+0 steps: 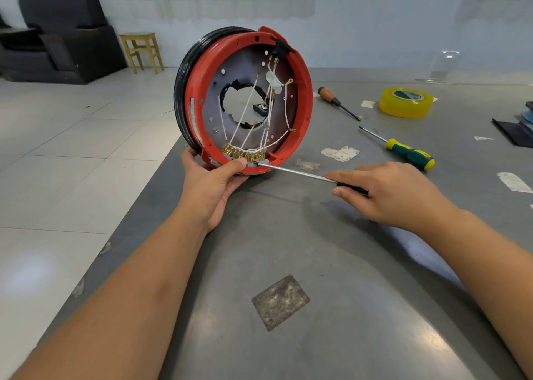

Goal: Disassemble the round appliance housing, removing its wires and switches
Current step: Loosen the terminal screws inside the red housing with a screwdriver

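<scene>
A round red housing (302, 91) with a black outer rim stands on its edge at the table's left side, its open face toward me. Inside, white wires (248, 102) run from a black switch (281, 49) at the top down to a row of brass terminals (242, 153) at the bottom. My left hand (215, 182) grips the housing's lower edge, thumb pressed beside the terminals. My right hand (386, 192) holds a black-handled screwdriver (300, 173) whose tip touches the grey part by the terminals.
On the grey metal table (288, 264) lie a wooden-handled screwdriver (337, 102), a green-and-yellow screwdriver (403, 148) and a roll of yellow tape (405, 102). Dark items sit at the right edge (516, 131). The table's left edge drops to a tiled floor.
</scene>
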The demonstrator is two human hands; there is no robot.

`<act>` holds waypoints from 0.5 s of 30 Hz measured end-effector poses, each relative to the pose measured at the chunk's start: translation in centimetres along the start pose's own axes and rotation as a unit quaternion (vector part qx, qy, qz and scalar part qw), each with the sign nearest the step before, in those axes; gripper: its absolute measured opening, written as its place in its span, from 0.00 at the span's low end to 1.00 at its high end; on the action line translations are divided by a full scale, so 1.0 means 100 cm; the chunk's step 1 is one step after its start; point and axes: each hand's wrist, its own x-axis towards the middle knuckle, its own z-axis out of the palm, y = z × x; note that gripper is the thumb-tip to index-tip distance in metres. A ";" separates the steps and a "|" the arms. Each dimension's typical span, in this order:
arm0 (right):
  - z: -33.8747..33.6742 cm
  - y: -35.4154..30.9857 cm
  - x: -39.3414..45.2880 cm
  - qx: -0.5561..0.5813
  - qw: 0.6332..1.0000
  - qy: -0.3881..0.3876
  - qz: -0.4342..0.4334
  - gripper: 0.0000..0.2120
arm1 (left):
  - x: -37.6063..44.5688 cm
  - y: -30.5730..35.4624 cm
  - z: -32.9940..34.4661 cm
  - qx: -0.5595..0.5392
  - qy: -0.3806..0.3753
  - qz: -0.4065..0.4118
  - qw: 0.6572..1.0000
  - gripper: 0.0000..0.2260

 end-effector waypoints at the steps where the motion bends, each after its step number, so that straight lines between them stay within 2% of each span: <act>1: -0.002 0.000 0.001 -0.009 1.000 0.000 -0.002 0.22 | 0.000 -0.001 -0.001 0.000 -0.003 0.002 1.000 0.33; 10: -0.012 -0.001 0.004 -0.058 0.998 -0.018 -0.017 0.24 | -0.002 0.000 0.001 0.023 -0.006 0.007 1.000 0.43; 15: -0.003 -0.004 0.001 -0.062 0.998 -0.013 -0.005 0.24 | -0.003 0.002 0.001 0.035 -0.008 0.007 0.999 0.43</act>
